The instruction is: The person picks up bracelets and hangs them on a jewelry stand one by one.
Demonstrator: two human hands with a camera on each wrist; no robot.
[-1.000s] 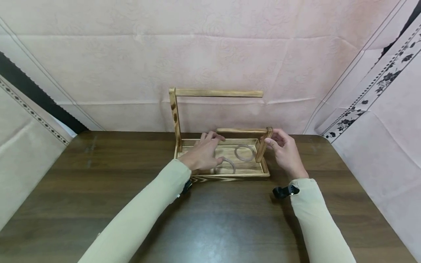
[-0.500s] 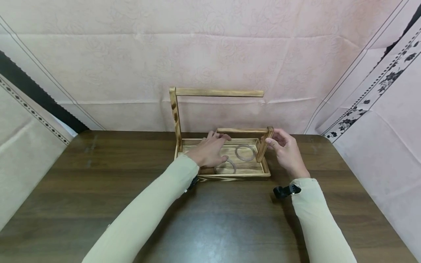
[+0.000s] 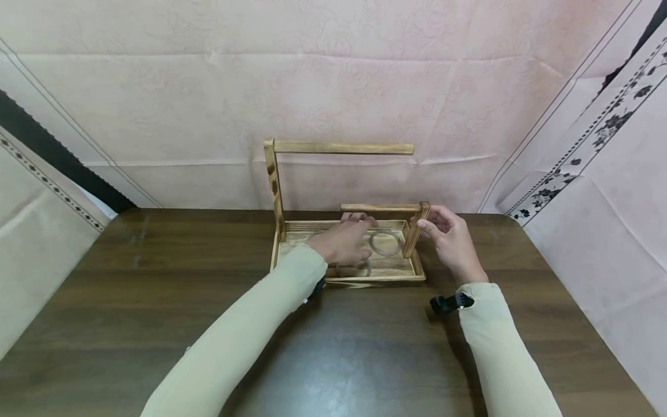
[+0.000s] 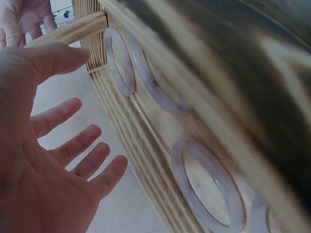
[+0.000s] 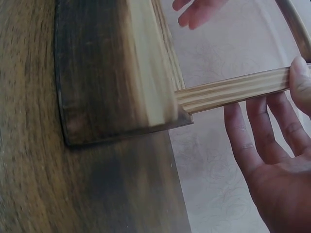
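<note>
A wooden display stand has a shallow tray (image 3: pixel 380 280) holding several pale lavender bangles (image 4: pixel 178 165). One bangle (image 3: pixel 384 255) lies in its right half; another is partly covered by my left hand (image 3: pixel 344 242). That hand hovers over the tray, palm toward the back, fingers apart and loosely bent, holding nothing in the left wrist view. My right hand (image 3: pixel 454 243) holds the stand's short right post (image 3: pixel 411 238), thumb on one face and fingers behind it. From that post a short bar (image 3: pixel 377 207) reaches left.
A taller left post (image 3: pixel 276 191) carries a long bar (image 3: pixel 344 148) above the tray. The stand is near the far edge of a brown wooden table (image 3: pixel 333 347). Pale patterned cloth (image 3: pixel 333 98) hangs close behind it.
My left hand has moved to the right across the tray, covering more of the nearer bangle. My right hand stays on the post.
</note>
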